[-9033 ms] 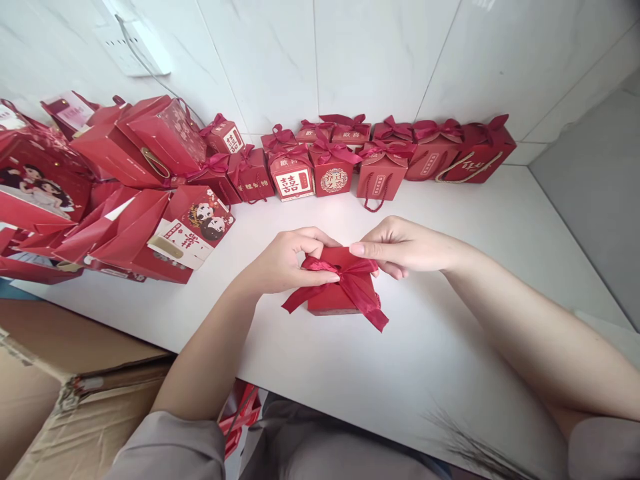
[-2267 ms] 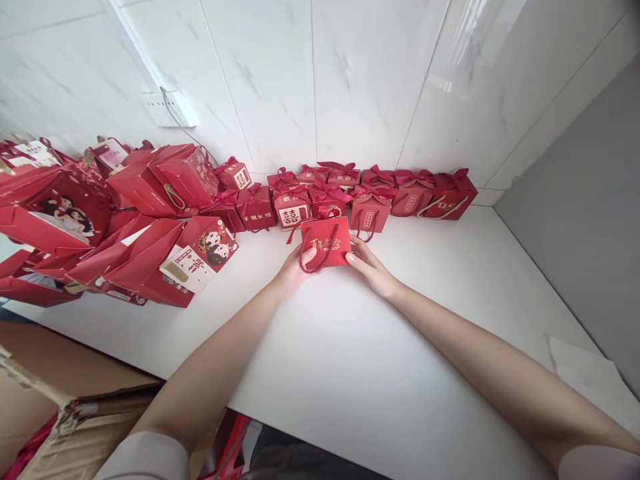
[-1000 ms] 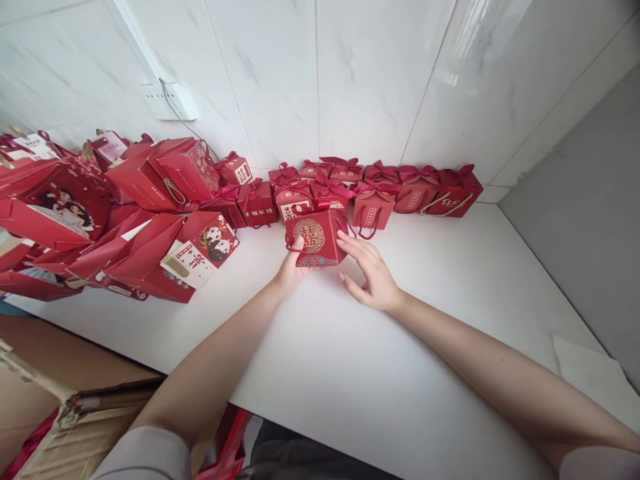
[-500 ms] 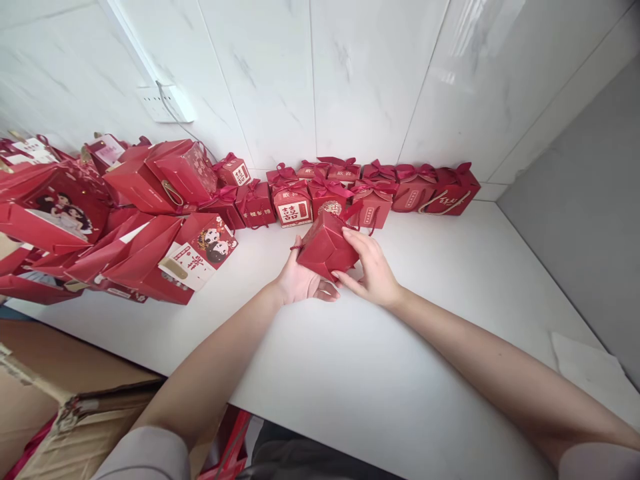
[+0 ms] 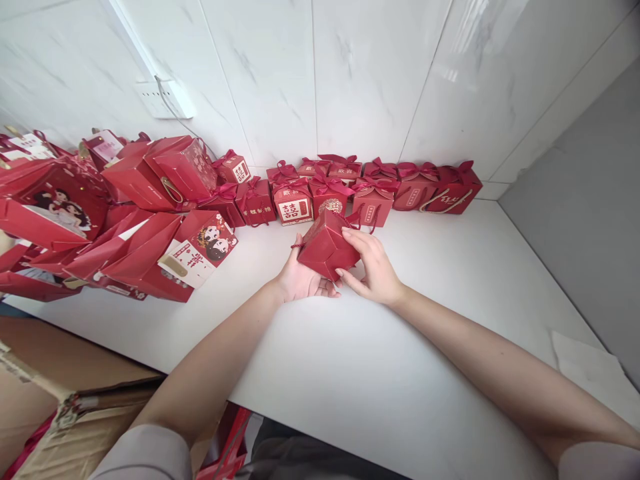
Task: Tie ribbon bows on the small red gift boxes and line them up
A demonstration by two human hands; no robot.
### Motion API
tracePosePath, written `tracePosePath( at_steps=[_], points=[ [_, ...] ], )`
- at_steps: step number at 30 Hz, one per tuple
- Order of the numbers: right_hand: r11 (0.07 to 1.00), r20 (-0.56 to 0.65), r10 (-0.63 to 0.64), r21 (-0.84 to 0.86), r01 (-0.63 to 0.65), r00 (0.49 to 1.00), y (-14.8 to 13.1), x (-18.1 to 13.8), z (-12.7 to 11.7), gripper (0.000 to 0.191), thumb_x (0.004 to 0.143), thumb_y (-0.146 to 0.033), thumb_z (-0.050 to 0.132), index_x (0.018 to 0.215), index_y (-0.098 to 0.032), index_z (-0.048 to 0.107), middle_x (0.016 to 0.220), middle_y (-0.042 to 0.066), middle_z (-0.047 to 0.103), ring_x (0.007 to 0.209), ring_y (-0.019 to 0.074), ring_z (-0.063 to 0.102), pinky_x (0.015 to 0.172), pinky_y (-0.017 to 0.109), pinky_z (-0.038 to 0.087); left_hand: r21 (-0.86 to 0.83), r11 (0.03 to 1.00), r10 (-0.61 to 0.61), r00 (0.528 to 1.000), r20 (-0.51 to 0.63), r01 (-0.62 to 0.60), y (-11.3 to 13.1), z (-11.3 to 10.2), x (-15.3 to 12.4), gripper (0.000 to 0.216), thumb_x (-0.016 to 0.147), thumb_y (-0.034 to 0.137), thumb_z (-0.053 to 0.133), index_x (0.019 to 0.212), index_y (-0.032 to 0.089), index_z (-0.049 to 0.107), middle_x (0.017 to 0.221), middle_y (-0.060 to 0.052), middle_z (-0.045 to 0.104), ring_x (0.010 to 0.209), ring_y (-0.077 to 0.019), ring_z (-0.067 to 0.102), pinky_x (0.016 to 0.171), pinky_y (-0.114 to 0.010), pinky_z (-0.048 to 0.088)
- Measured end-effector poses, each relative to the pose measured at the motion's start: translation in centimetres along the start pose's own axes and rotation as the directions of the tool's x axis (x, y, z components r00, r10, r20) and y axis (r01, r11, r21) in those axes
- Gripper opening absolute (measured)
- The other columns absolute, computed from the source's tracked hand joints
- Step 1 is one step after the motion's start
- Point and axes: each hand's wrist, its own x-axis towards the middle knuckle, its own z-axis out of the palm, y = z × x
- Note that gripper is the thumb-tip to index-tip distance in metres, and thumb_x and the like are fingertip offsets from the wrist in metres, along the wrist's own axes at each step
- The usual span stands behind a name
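Note:
A small red gift box (image 5: 327, 245) with a twisted red cord is held tilted above the white tabletop, its folded flaps turned toward me. Underneath and at its left side, my left hand (image 5: 301, 277) supports it, palm up, the thumb by the cord and the fingertips curled below. My right hand (image 5: 373, 270) grips the box's right side, its fingers on the upper edge and the thumb at the lower flap. Just behind stands a row of red gift boxes with ribbon bows, among them a box with a white double-happiness label (image 5: 294, 211).
Larger red boxes (image 5: 145, 263) with cartoon couples are piled at the left. An open cardboard carton (image 5: 75, 393) sits at the lower left, below the table edge. Behind rises a tiled wall with a socket (image 5: 165, 100). White paper (image 5: 590, 363) lies on the table (image 5: 450, 400) at the right.
Both hands keep hold of the gift box in nearly the same place. The right thumb has shifted slightly along its lower flap.

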Motion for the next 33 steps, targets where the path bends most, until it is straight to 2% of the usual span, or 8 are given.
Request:
tracePosePath(
  at_steps=[28,33],
  points=[
    [1.0,0.012,0.013,-0.013,-0.013,1.0,0.06,-0.04,-0.1,0.067,0.087,-0.028,0.057,0.147,-0.025,0.028,0.142,0.013,0.047,0.129,0.0318,0.046,0.102,0.056,0.043,0.002,1.0,-0.017,1.0,-0.01,0.017,0.01,-0.14,0.16,0.116,0.065,0.094,0.006,0.121,0.009,0.059,0.096,-0.018,0.069,0.077,-0.0263,0.066,0.091,-0.045,0.046],
    [1.0,0.017,0.02,-0.023,-0.02,1.0,0.08,-0.12,-0.1,0.065,0.088,-0.03,0.056,0.147,-0.025,0.028,0.143,0.013,0.046,0.129,0.0326,0.046,0.102,0.057,0.043,0.002,1.0,-0.005,1.0,0.004,0.005,0.01,-0.17,0.16,0.112,0.069,0.091,0.005,0.122,0.008,0.058,0.097,-0.019,0.069,0.079,-0.0264,0.066,0.091,-0.046,0.046]
  ],
)
